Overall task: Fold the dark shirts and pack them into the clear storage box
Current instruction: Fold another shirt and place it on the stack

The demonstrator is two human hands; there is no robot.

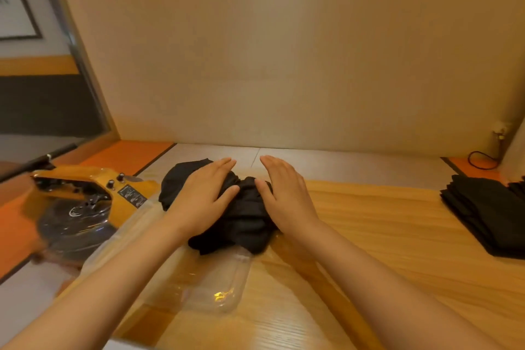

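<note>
Dark shirt (pixel 244 219) lies bunched at the far end of the clear storage box (pixel 216 287) — both forearms reach forward over the box. Left hand (pixel 203 193) and right hand (pixel 284 193) press the shirt, fingers straight and flat.

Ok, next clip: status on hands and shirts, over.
Left hand, right hand flat, pressing dark shirt bundle. Bundle over clear storage box. Folded stack lies at right; nothing blocking.
</note>
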